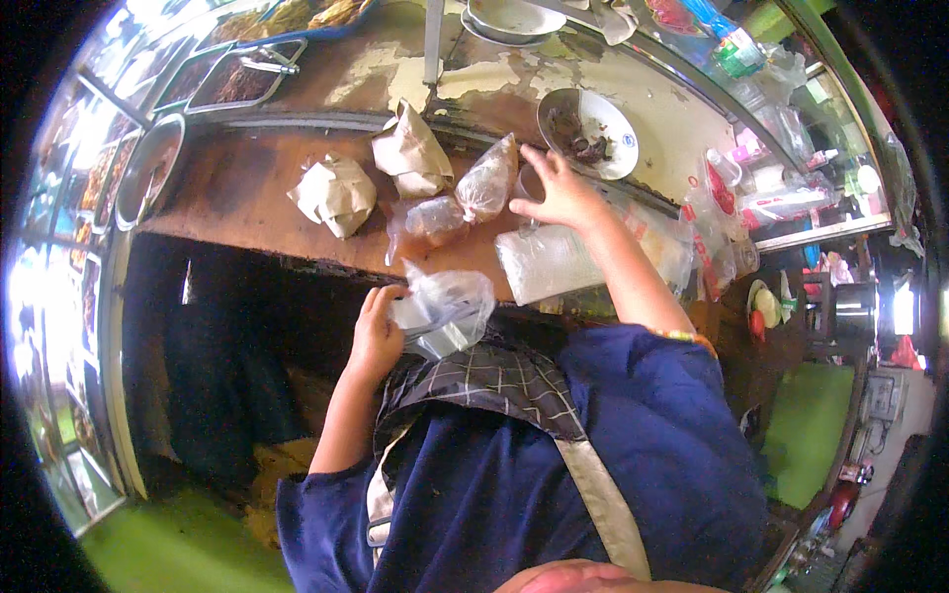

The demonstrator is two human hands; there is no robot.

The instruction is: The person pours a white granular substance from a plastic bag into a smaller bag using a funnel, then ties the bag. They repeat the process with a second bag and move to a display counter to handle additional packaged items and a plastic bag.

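My left hand (379,330) grips a clear plastic bag (451,307) at the wooden counter's front edge, before the checked apron. Above the counter, my right hand (556,189) is spread with its fingers apart, just right of a tied plastic bag with brownish contents (485,178). Beside that lies another filled plastic bag (434,219). Two brown paper packets (337,194) stand to the left, one further back. Under my right forearm lies a stack of clear plastic bags (545,263). Behind my right hand, a white bowl (621,148) holds dark food remains.
A metal basin (152,170) and food trays (248,78) stand at the left by the glass display case. White bowls (515,22) are at the back. A metal frame post (434,44) rises behind the counter (245,200). Plastic packages (786,204) crowd the right shelf.
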